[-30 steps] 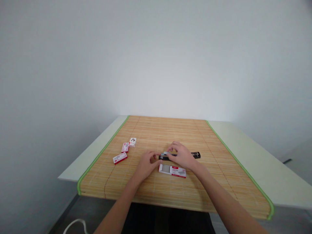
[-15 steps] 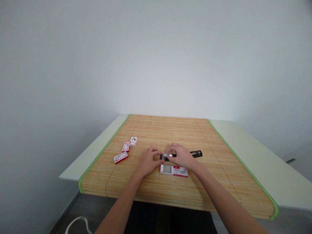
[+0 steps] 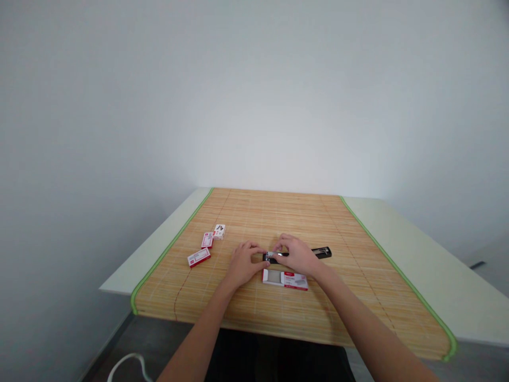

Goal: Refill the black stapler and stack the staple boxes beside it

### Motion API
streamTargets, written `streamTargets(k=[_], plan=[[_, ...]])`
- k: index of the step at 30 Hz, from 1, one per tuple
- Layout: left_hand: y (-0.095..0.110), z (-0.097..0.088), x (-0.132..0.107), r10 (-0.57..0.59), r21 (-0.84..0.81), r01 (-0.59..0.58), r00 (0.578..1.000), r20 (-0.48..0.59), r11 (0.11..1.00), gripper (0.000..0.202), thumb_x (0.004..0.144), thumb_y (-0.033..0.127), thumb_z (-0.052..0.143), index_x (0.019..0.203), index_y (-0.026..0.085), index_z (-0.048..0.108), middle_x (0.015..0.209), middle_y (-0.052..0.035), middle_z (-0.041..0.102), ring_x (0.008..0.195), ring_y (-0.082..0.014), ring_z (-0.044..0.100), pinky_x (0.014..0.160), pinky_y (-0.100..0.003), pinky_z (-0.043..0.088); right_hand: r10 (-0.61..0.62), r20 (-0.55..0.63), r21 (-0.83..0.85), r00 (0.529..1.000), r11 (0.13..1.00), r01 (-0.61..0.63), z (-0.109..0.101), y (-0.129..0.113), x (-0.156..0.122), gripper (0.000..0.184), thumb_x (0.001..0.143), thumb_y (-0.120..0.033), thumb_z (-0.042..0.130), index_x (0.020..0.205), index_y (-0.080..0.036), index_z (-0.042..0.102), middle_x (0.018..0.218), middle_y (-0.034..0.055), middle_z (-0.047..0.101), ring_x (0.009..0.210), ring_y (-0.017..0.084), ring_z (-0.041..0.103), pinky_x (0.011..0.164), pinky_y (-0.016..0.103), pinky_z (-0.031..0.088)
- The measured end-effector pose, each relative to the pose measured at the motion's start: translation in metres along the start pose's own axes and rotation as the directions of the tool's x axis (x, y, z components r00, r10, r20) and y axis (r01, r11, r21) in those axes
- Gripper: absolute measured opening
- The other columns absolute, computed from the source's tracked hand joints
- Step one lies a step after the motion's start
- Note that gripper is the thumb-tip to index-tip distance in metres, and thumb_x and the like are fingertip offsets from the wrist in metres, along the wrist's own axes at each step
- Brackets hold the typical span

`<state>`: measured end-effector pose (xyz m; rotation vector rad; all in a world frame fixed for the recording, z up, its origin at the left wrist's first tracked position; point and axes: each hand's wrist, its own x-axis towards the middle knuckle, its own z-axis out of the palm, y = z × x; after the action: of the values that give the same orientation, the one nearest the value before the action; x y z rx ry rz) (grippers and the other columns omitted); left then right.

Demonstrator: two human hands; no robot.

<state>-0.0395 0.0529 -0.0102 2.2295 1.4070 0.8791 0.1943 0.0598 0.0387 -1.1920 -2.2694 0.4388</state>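
Observation:
A black stapler (image 3: 323, 252) lies opened out flat on the bamboo mat. My left hand (image 3: 244, 263) pinches its left end between thumb and forefinger. Over the stapler's metal channel, my right hand (image 3: 293, 253) has its fingers closed on a small silvery strip of staples (image 3: 272, 254); the fingertips partly hide it. Just in front of the stapler sits a red and white staple box (image 3: 295, 280), its left part open and showing a greyish inside.
Two more red and white boxes, one nearer (image 3: 199, 257) and one farther (image 3: 207, 240), lie left of my hands, beside a small white box (image 3: 219, 231) with a dark picture. The green-edged bamboo mat (image 3: 278, 207) covers the middle of a white table (image 3: 397, 239) against a wall.
The view has shifted slightly. Both hands stay at the stapler, and the right fingers have moved only a little over the channel. The boxes have not moved on the mat.

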Motion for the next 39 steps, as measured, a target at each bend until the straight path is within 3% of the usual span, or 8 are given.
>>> streamTargets(k=[8, 16, 25, 28, 31, 34, 36, 39], plan=[[0.001, 0.0, 0.0, -0.024, -0.005, 0.024, 1.0, 0.006, 1.0, 0.036, 0.079, 0.047, 0.081, 0.112, 0.035, 0.077, 0.121, -0.0024, 0.066, 0.118, -0.027, 0.057, 0.103, -0.041, 0.042, -0.015, 0.023, 0.001, 1.0, 1.0, 0.015, -0.006, -0.005, 0.0, 0.012, 0.089, -0.036, 0.073, 0.089, -0.025, 0.075, 0.09, 0.0023, 0.065, 0.088, 0.019, 0.062, 0.079, 0.03, 0.046], [0.003, -0.002, 0.001, -0.015, -0.052, 0.016, 0.999, 0.029, 0.999, 0.033, 0.079, 0.044, 0.081, 0.111, 0.034, 0.077, 0.127, -0.0016, 0.068, 0.122, -0.0273, 0.055, 0.108, -0.043, 0.04, -0.06, 0.036, -0.086, 0.998, 0.994, 0.062, -0.017, 0.002, -0.007, 0.002, 0.087, -0.025, 0.074, 0.086, -0.025, 0.076, 0.089, 0.0034, 0.066, 0.091, 0.022, 0.061, 0.082, 0.033, 0.047], [0.002, -0.002, 0.001, 0.004, -0.062, -0.002, 1.0, 0.026, 0.998, 0.034, 0.08, 0.045, 0.081, 0.112, 0.035, 0.077, 0.134, -0.0005, 0.067, 0.124, -0.0275, 0.054, 0.109, -0.044, 0.039, -0.084, 0.051, -0.105, 0.995, 0.99, 0.089, -0.008, -0.004, -0.006, 0.006, 0.085, -0.022, 0.072, 0.085, -0.026, 0.077, 0.087, 0.0043, 0.068, 0.093, 0.023, 0.062, 0.084, 0.035, 0.047], [0.002, -0.002, 0.001, -0.004, -0.057, 0.005, 1.0, 0.028, 0.998, 0.034, 0.08, 0.045, 0.081, 0.112, 0.035, 0.077, 0.135, 0.0, 0.066, 0.125, -0.0283, 0.054, 0.11, -0.045, 0.039, -0.079, 0.031, -0.109, 0.996, 0.991, 0.082, -0.021, -0.001, -0.009, 0.008, 0.086, -0.026, 0.073, 0.093, -0.026, 0.078, 0.092, 0.0055, 0.069, 0.095, 0.024, 0.062, 0.087, 0.038, 0.048], [0.002, -0.003, 0.001, -0.003, -0.059, 0.005, 1.0, 0.029, 0.998, 0.034, 0.079, 0.046, 0.081, 0.112, 0.036, 0.077, 0.135, 0.0009, 0.066, 0.125, -0.0282, 0.054, 0.11, -0.045, 0.039, -0.024, -0.08, -0.09, 0.996, 0.996, 0.016, -0.056, 0.018, -0.025, 0.025, 0.083, -0.034, 0.077, 0.108, -0.028, 0.075, 0.108, 0.0077, 0.071, 0.107, 0.028, 0.061, 0.099, 0.046, 0.046], [0.003, -0.003, 0.001, 0.001, -0.069, 0.001, 1.0, 0.024, 0.998, 0.034, 0.079, 0.045, 0.081, 0.112, 0.036, 0.077, 0.135, 0.0012, 0.066, 0.126, -0.0279, 0.054, 0.11, -0.045, 0.039, 0.168, -0.137, 0.038, 0.976, 0.986, -0.165, -0.093, 0.047, -0.055, 0.052, 0.078, -0.046, 0.081, 0.127, -0.032, 0.068, 0.127, 0.0082, 0.068, 0.121, 0.032, 0.058, 0.106, 0.053, 0.043], [0.003, -0.003, 0.001, -0.006, -0.073, 0.008, 1.0, 0.027, 0.997, 0.035, 0.079, 0.045, 0.081, 0.113, 0.036, 0.077, 0.136, 0.0008, 0.066, 0.127, -0.0281, 0.053, 0.111, -0.046, 0.039, 0.331, -0.06, 0.208, 0.942, 0.927, -0.313, -0.106, 0.062, -0.076, 0.057, 0.075, -0.05, 0.082, 0.127, -0.033, 0.068, 0.132, 0.0089, 0.067, 0.121, 0.034, 0.061, 0.102, 0.053, 0.048], [0.004, -0.003, 0.001, -0.024, -0.071, 0.027, 0.999, 0.038, 0.997, 0.035, 0.079, 0.045, 0.081, 0.112, 0.036, 0.077, 0.136, -0.0002, 0.066, 0.127, -0.0292, 0.053, 0.112, -0.047, 0.038, 0.399, 0.137, 0.451, 0.907, 0.79, -0.416, -0.102, 0.07, -0.099, 0.054, 0.071, -0.055, 0.084, 0.118, -0.029, 0.073, 0.125, 0.0095, 0.071, 0.113, 0.033, 0.067, 0.099, 0.05, 0.053]])
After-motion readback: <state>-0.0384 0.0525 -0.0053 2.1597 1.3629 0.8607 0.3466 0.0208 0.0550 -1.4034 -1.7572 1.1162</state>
